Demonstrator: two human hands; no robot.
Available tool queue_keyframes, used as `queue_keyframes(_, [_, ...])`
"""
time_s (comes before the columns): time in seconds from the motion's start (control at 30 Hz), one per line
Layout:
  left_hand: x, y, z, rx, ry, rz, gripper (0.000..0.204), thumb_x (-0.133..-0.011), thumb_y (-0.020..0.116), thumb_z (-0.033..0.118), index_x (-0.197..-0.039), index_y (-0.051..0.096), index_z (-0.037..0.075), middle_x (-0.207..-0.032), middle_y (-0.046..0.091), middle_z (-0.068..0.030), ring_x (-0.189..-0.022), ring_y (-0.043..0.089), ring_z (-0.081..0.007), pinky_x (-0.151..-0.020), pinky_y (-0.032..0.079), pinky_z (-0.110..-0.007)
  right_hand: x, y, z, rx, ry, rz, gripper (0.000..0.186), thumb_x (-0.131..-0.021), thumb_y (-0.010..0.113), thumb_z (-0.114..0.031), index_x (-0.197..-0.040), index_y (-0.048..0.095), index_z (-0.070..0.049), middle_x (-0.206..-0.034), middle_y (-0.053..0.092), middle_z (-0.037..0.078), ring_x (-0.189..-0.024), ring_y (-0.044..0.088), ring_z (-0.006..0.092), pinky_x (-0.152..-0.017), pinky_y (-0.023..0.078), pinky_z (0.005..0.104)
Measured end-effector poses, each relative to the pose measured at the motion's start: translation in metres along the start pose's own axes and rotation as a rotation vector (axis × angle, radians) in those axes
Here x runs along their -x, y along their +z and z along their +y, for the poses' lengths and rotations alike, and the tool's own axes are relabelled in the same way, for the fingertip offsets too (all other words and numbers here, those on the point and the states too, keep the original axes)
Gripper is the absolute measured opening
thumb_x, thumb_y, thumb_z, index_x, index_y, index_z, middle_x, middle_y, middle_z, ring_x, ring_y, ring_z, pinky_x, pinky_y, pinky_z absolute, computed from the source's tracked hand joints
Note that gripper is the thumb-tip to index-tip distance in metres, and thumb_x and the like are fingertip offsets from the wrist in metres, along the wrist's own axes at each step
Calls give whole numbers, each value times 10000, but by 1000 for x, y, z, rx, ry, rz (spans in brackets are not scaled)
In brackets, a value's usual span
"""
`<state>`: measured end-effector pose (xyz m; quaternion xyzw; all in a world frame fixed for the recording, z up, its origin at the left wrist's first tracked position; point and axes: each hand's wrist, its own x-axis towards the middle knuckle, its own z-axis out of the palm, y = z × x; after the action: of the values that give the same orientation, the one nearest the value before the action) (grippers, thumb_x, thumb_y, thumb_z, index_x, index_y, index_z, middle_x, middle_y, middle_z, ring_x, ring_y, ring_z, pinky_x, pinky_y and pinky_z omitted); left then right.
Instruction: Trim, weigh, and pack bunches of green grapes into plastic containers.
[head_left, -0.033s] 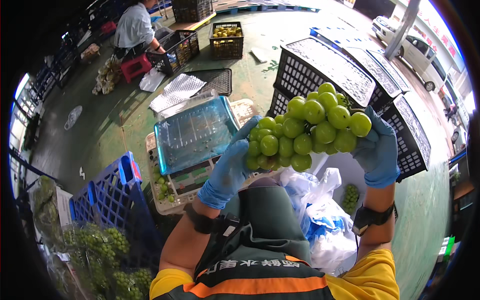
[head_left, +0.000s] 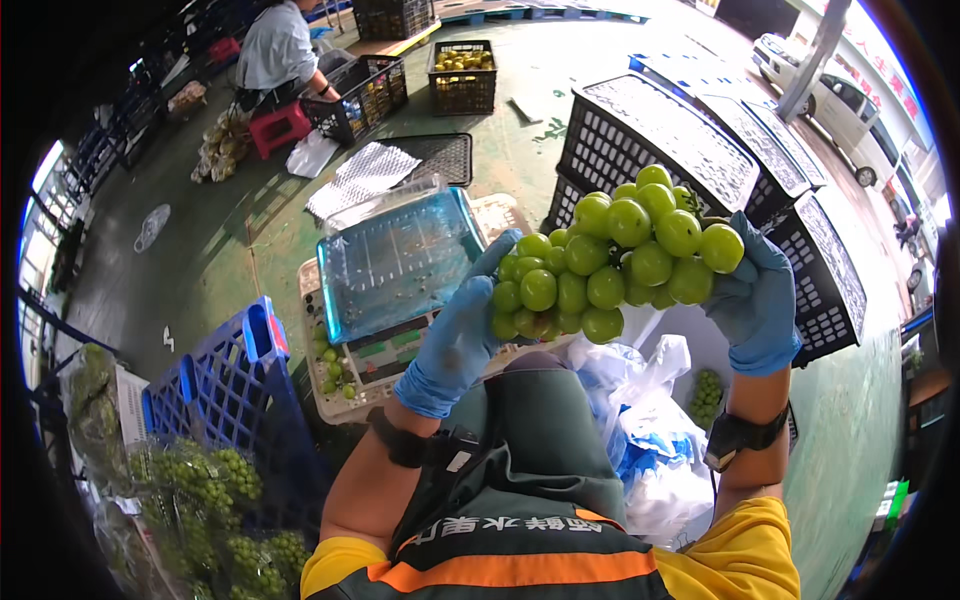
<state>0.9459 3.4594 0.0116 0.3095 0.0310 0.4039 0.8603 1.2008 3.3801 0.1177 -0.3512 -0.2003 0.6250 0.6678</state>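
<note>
A large bunch of green grapes (head_left: 610, 255) is held up between my two gloved hands, above my lap. My left hand (head_left: 462, 325), in a blue glove, grips the bunch's left end with the fingers behind it. At the other end, my right hand (head_left: 755, 295) is closed around the bunch near the stem, its fingertips partly hidden. Beyond my left hand lies a blue clear-lidded tray (head_left: 400, 262) on a pale plastic crate (head_left: 312, 375) with loose grapes in its corner. Below the bunch are white and blue plastic bags (head_left: 650, 425), beside a smaller grape bunch (head_left: 706, 398).
Black crates (head_left: 660, 125) are stacked at the far right. A blue crate (head_left: 225, 385) stands at the left, near bagged grapes (head_left: 205, 490). Farther off, a person (head_left: 275, 55) works by a red stool (head_left: 278, 128) and a black crate of yellow fruit (head_left: 463, 62).
The surroundings have shifted slightly right in the view. Both hands keep the grape bunch in nearly the same place.
</note>
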Motion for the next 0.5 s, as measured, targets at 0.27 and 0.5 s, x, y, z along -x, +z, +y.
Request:
queue_keyframes(0.27, [24,-32,-13,-685,378,171,674,-760,667,33,-1339,335,126,-1348,325,-75,-1110,478,-223,-831,475,-333,15,53,30,-48,-91,34,265,-949,408,-224,-779,507,-46,-489,316,-66,-381,227,16,-349,241,146])
queue_keyframes(0.5, [-13,-18,-37,-878,297,188,540,-747,715,91,-1233,481,70,-1140,525,-55,-968,554,-136,-764,483,-260,45,25,12,89,-130,-77,301,-959,378,-272,-797,495,-47,-489,318,-58,-402,283,39,-483,371,193])
